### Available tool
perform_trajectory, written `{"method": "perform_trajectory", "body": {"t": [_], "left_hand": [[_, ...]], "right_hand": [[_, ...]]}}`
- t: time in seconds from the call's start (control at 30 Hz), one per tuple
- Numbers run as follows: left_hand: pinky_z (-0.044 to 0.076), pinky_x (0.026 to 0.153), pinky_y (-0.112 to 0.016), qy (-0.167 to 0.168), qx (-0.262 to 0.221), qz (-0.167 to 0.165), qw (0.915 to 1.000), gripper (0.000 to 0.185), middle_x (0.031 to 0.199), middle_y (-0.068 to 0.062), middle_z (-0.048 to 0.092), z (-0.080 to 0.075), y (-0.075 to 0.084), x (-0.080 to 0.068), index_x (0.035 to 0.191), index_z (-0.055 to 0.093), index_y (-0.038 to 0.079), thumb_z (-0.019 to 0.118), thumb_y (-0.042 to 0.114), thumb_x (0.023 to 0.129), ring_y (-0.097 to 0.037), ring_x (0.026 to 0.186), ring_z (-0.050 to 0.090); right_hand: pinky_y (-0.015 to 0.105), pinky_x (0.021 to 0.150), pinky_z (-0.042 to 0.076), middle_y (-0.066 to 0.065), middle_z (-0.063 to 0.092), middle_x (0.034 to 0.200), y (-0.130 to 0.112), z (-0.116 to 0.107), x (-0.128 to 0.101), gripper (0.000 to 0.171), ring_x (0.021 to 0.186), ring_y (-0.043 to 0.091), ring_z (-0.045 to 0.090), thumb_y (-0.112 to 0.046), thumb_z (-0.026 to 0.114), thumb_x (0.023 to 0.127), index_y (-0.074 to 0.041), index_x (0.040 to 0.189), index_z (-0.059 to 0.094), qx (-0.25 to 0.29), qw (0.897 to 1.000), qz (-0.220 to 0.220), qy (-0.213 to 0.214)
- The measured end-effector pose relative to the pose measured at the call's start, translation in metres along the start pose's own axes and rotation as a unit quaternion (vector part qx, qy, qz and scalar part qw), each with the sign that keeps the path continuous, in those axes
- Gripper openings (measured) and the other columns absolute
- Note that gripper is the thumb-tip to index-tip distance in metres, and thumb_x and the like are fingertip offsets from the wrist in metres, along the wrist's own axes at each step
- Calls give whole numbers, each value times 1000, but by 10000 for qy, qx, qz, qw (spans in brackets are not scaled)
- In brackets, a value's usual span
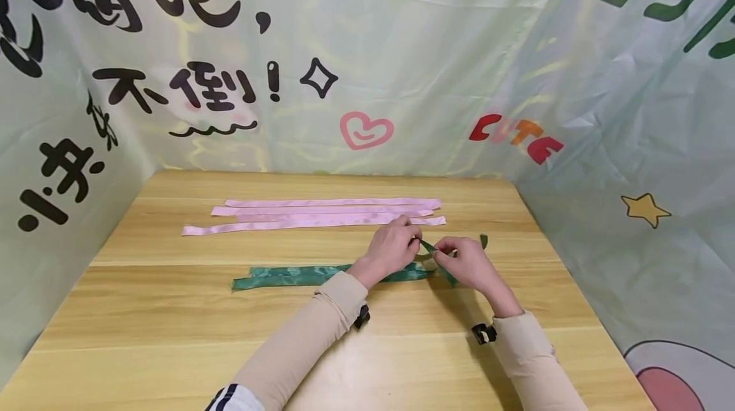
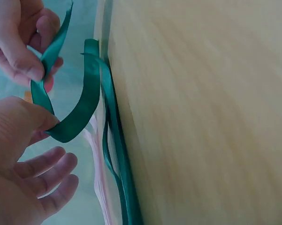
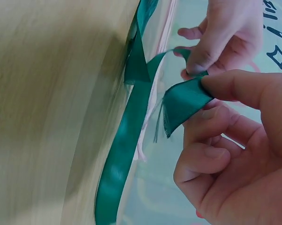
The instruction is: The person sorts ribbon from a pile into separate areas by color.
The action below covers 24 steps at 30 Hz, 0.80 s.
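A green satin ribbon (image 2: 80, 110) is stretched between my two hands, raised over the table. My left hand (image 1: 392, 248) pinches it between thumb and index finger, its other fingers spread loosely in the left wrist view. With thumb and fingertips, my right hand (image 1: 465, 262) pinches the same ribbon near a frayed end (image 3: 185, 103). A loop of it sags below the left thumb. More green ribbons (image 1: 293, 277) lie side by side on the table under my left forearm. Beyond them are several pink ribbons (image 1: 310, 213), laid lengthwise, and my left fingertips overlap their near edge in the head view.
The wooden table (image 1: 143, 321) is bounded at the back and sides by a pale printed cloth (image 1: 436, 66) with lettering, a heart and a star. A small black device (image 1: 484, 334) sits at the right wrist, and another (image 1: 362, 317) at the left.
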<state>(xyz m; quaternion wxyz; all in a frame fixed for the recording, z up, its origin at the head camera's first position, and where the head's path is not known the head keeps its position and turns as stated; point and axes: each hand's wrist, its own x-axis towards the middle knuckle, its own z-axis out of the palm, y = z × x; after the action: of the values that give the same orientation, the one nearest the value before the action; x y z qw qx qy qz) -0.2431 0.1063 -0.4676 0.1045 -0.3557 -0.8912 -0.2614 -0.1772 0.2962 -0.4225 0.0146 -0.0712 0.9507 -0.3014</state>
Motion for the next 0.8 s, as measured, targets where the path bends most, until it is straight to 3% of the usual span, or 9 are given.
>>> {"method": "perform_trajectory", "body": {"t": [0.17, 0.3, 0.6, 0.8], "left_hand": [[55, 76, -33, 72, -113, -127, 9998, 17, 103, -5, 72, -5, -10, -1, 107, 77, 13, 60, 17, 106, -21, 88, 67], [55, 76, -33, 52, -397, -245, 9989, 20, 102, -5, 72, -15, -19, -4, 112, 77, 13, 59, 18, 107, -19, 86, 66], [50, 72, -30, 11, -992, -706, 9926, 22, 102, -3, 71, -47, -50, -22, 113, 78, 12, 59, 21, 107, -14, 80, 59], [47, 76, -35, 83, -1509, -1135, 9820, 23, 112, -5, 74, -73, -70, -36, 114, 78, 15, 58, 25, 108, -15, 69, 53]], "right_hand": [[31, 64, 47, 9, 75, 96, 7, -2, 0, 15, 68, 15, 56, -14, 65, 100, -5, 101, 77, -14, 9998, -10, 197], [34, 70, 50, 9, 76, 97, 12, -5, -1, 15, 77, 16, 60, -15, 65, 101, -5, 103, 77, -33, 9994, 92, 332], [33, 70, 49, 11, 77, 98, 12, -5, 2, 17, 77, 17, 60, -16, 65, 100, -4, 104, 77, 19, 9988, 95, 470], [34, 71, 49, 9, 76, 96, 9, -4, 4, 15, 78, 19, 60, -16, 66, 100, -6, 103, 76, 147, 9991, 59, 399]]}}
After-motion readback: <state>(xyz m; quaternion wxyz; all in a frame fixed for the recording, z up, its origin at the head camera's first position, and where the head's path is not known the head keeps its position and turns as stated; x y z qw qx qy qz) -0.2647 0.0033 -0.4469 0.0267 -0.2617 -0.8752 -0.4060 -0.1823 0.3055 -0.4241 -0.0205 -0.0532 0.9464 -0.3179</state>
